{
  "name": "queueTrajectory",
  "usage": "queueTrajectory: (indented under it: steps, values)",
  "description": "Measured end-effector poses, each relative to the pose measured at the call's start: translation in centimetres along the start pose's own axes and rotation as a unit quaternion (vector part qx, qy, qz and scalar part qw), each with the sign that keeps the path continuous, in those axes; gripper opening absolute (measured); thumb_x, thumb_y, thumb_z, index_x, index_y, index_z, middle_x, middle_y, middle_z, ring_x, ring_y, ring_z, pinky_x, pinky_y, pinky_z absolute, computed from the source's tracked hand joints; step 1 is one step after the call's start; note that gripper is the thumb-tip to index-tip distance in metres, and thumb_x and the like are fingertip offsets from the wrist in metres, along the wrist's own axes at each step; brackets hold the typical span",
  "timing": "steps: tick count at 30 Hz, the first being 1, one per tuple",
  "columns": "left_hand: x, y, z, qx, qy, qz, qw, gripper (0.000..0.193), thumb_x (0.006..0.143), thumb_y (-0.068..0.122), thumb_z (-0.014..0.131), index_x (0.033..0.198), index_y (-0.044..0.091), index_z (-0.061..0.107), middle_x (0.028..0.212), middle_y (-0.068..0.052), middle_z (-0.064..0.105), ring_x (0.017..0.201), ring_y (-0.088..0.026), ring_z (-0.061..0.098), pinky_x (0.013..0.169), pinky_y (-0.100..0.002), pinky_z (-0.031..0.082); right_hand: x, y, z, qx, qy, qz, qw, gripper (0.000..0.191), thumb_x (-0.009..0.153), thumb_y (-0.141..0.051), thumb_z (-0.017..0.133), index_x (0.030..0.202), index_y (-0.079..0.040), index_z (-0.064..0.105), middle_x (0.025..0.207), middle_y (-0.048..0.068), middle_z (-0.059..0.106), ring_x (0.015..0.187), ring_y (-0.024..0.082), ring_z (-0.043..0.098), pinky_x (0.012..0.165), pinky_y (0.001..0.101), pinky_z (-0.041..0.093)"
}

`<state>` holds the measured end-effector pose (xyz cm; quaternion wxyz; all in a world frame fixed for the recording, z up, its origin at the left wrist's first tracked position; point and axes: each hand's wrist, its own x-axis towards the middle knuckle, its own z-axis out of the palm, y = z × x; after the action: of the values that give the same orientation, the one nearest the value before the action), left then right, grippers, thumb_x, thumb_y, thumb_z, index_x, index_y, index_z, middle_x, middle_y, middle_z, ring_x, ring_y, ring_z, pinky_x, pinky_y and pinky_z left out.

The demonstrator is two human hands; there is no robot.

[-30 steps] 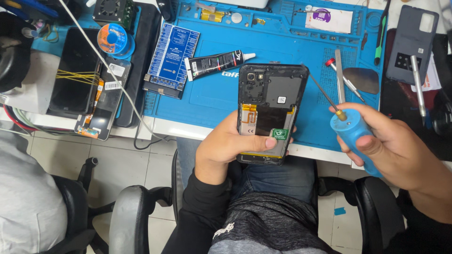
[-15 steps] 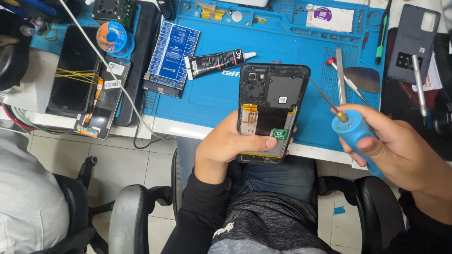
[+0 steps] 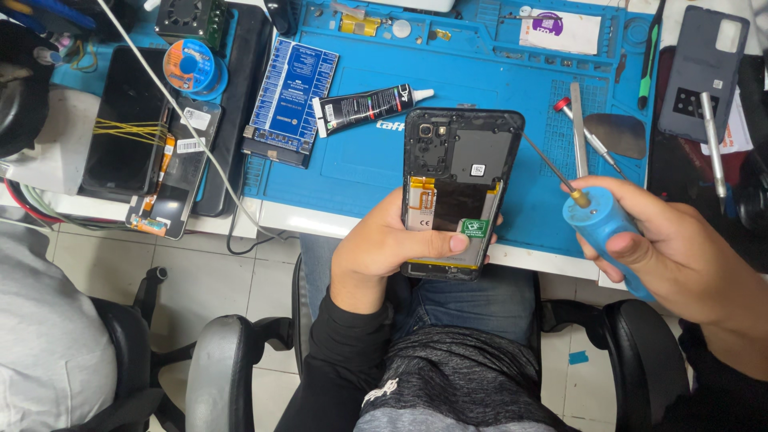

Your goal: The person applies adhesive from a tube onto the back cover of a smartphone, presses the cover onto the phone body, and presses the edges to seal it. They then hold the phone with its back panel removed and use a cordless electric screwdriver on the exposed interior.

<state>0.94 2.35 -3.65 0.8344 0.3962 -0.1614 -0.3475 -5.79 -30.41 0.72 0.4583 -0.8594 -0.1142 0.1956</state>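
My left hand (image 3: 382, 250) grips an opened black phone (image 3: 460, 172) with its back cover off, holding it upright over the front edge of the blue work mat (image 3: 360, 164); the battery and inner boards show. My thumb lies across the phone's lower part near a green sticker. My right hand (image 3: 676, 256) holds a screwdriver with a blue handle (image 3: 602, 226). Its thin shaft points up and left, and its tip is at the phone's upper right corner.
On the mat lie a black glue tube (image 3: 364, 108), a blue circuit board (image 3: 290, 100), a red-handled tool (image 3: 588, 136), metal tweezers (image 3: 578, 128) and a metal pick (image 3: 614, 134). A grey back cover (image 3: 702, 60) rests at the right. Spare screens and a solder spool (image 3: 188, 66) sit left. Black chairs stand below.
The phone has tilted slightly and the screwdriver tip has stayed at its upper right corner. Both hands have barely moved.
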Motion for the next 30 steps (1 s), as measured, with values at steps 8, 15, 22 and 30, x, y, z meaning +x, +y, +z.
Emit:
queueTrajectory:
  steps: [8,15,22,30]
  values:
    - [-0.1,0.0,0.0,0.001,0.006,-0.003,1.0,0.055,0.086,-0.002,0.078,0.138,-0.005,0.06,0.124,-0.016,0.072,0.114,-0.025,0.07,0.106,-0.04,0.055,0.0,0.1,-0.2,0.016,0.001,-0.002,1.0,0.075,0.1,-0.052,0.043,0.156,-0.002,0.046,0.083,0.004,0.063,0.068,0.01,0.061,0.054,0.0249,0.057]
    - [-0.3,0.2,0.1,-0.015,0.008,-0.008,1.0,0.056,0.085,-0.003,0.077,0.138,-0.005,0.06,0.123,-0.016,0.072,0.112,-0.026,0.071,0.104,-0.041,0.056,0.1,-0.1,-0.2,0.011,0.02,-0.009,1.0,0.076,0.1,-0.055,0.043,0.153,-0.001,0.047,0.084,0.004,0.064,0.069,0.011,0.059,0.055,0.024,0.056]
    - [0.1,-0.4,0.1,0.055,-0.006,-0.024,0.998,0.051,0.09,0.0,0.077,0.138,-0.007,0.061,0.126,-0.014,0.071,0.115,-0.024,0.068,0.104,-0.038,0.054,4.9,-2.3,-4.2,0.291,0.066,-0.168,0.939,0.058,0.1,-0.033,0.067,0.145,-0.006,0.042,0.097,0.012,0.069,0.082,0.022,0.077,0.062,0.0351,0.064]
    - [1.4,-2.4,0.1,0.112,-0.075,0.001,0.991,0.08,0.091,0.003,0.075,0.16,0.004,0.035,0.145,-0.009,0.056,0.134,-0.017,0.053,0.116,-0.032,0.041,9.8,-5.2,-3.9,-0.006,0.027,-0.099,0.995,0.07,0.076,-0.001,0.082,0.138,0.0,0.05,0.115,0.019,0.064,0.104,0.028,0.066,0.087,0.0415,0.058]
